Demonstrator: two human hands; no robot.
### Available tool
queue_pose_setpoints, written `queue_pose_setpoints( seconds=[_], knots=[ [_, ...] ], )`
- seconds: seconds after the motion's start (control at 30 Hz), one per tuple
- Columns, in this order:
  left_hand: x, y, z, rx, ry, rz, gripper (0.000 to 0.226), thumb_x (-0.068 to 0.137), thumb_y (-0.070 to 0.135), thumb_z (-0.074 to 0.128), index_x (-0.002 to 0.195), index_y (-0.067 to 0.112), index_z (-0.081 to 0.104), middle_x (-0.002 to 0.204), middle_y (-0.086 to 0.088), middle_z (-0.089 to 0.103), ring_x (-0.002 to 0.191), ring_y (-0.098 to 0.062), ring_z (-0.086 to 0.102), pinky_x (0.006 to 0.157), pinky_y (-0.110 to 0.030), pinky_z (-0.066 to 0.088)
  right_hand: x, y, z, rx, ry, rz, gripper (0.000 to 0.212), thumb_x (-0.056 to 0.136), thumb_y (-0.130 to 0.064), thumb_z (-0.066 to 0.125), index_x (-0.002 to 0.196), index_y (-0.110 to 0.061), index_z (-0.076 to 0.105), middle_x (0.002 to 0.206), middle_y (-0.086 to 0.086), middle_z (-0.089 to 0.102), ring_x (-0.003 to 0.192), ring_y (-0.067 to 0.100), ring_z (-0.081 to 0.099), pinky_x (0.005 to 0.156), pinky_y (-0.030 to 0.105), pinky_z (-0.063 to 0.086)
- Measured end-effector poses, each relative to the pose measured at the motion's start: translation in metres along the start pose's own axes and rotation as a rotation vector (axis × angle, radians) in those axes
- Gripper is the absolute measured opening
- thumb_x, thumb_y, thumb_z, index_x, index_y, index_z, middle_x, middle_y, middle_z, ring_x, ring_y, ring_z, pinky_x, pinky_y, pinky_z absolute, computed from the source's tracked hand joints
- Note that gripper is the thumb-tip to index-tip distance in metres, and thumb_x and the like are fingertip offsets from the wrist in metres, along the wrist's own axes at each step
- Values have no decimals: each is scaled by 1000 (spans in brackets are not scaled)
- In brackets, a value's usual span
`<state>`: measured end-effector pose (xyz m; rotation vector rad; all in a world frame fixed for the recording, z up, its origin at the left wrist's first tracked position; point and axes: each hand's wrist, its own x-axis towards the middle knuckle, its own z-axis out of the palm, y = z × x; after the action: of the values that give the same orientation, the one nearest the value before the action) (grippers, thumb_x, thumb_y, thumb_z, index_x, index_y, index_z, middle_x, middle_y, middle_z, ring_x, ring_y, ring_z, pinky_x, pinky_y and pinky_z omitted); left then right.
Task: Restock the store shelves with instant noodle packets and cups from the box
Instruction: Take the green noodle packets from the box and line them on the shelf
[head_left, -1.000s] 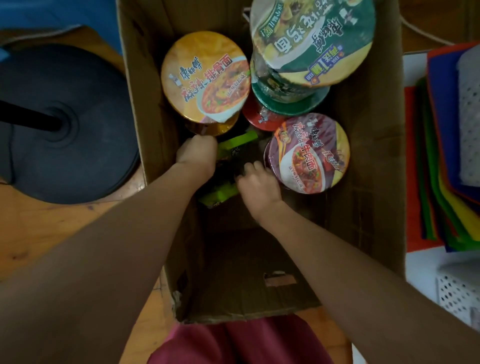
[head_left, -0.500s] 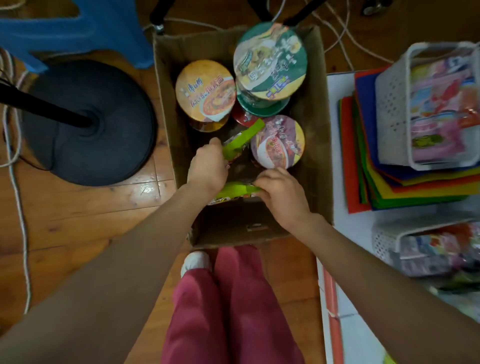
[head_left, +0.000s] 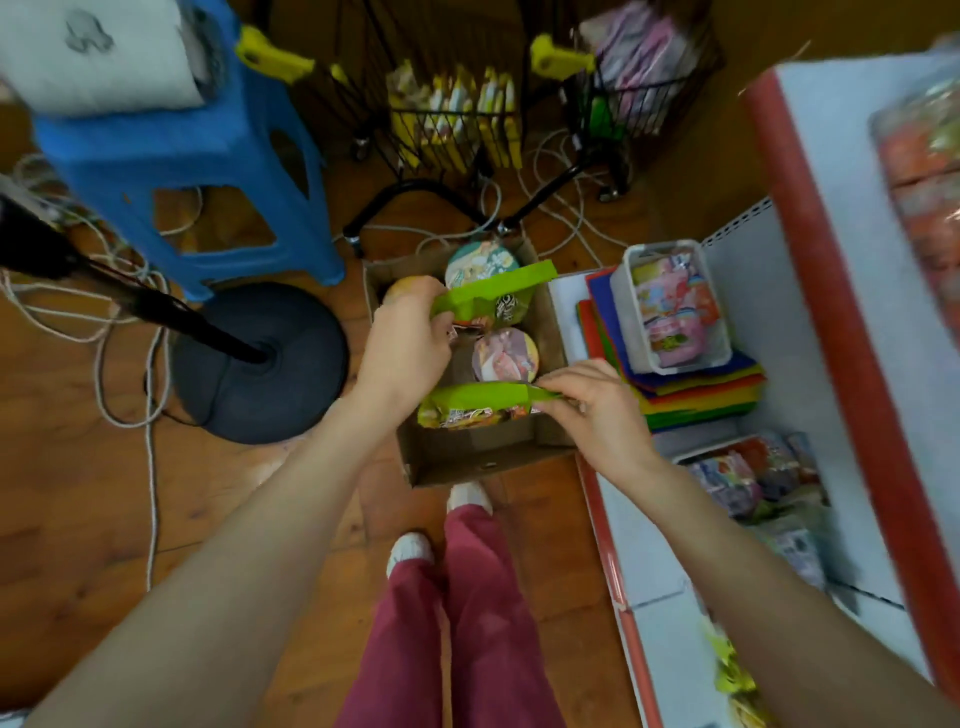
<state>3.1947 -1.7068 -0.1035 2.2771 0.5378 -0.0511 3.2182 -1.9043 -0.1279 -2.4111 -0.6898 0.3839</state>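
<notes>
While left hand (head_left: 405, 343) grips one packet (head_left: 493, 292), right hand (head_left: 597, 410) pinches another (head_left: 475, 402).

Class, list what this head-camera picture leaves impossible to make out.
Head view throughout.
Mostly hidden: orange cup, behind the left hand.
Partly covered: green cup, by the upper packet.
Too blurred: lettering on the lower packet in the right hand.
Blurred, cut by the right edge: top-shelf goods.

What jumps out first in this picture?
The bright green noodle packets, in the middle: the left hand grips the far packet and the right hand pinches the near packet, over the cardboard box. Round noodle cups sit in that box, and a blue stool stands upper left.
</notes>
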Motion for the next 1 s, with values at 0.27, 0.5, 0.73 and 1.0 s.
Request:
queue_pose_setpoints(
  seconds=[0.27, 0.5, 0.73, 1.0],
  knots=[
    [-38, 112, -124, -69, 177, 297, 24, 95, 10, 45, 117, 3, 54, 94, -13, 63, 80, -20, 54, 61, -19, 29, -37, -100, -137, 55, 236, 14, 25, 76, -24, 62, 83, -2, 72, 75, 7, 66, 75, 3, 47, 67, 17, 32],
    [-60, 200, -200, -122, 287, 532, 28, 96, 13, 45, 121, 2, 51, 92, -10, 62, 75, -21, 55, 64, -25, 36, -71, -165, -235, 40, 384, 17, 18, 82, -16, 66, 90, 0, 70, 81, -2, 61, 77, 13, 57, 67, 5, 39],
    [-78, 272, -241, -162, 363, 699, 28, 96, 14, 45, 120, 2, 53, 82, -1, 56, 72, -15, 50, 62, -19, 30, -106, -208, -314, -7, 520, 15, 13, 86, -14, 63, 90, -4, 70, 81, 11, 67, 77, 26, 61, 70, 36, 47],
    [-87, 358, -257, -225, 393, 770, 29, 97, 16, 43, 118, 0, 53, 106, -21, 64, 101, -35, 57, 73, -25, 34, -148, -224, -399, -83, 689, 45, 10, 86, -16, 62, 84, -9, 67, 63, -11, 54, 57, -5, 51, 55, 12, 34]
  ],
)
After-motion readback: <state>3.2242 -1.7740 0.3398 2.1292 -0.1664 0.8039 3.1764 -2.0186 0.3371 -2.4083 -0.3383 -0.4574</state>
